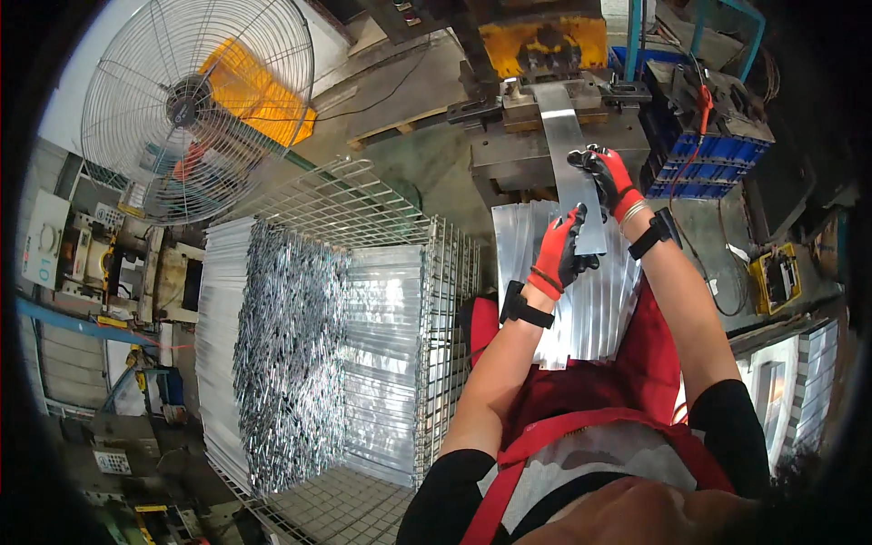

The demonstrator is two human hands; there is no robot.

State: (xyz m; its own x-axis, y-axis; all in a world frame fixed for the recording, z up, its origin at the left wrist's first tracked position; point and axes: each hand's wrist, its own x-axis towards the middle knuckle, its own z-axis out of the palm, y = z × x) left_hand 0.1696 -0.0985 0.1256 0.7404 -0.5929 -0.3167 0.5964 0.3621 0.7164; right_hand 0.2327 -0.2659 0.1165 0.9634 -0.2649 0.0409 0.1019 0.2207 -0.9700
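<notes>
A long flat metal strip runs from the press's die block toward me. My left hand, in a red and black glove, is closed on the strip's near end from the left side. Further up, my right hand, gloved alike, grips the strip's right edge, thumb and fingers pinching it. The strip's far end rests on the die block under the yellow part of the press. Beneath my hands, several similar metal strips lie side by side over my lap.
On my left stands a wire mesh cage packed with stacked metal strips. A large round fan is behind it. Blue crates with tools on top stand right of the press. A yellow-edged box sits at far right.
</notes>
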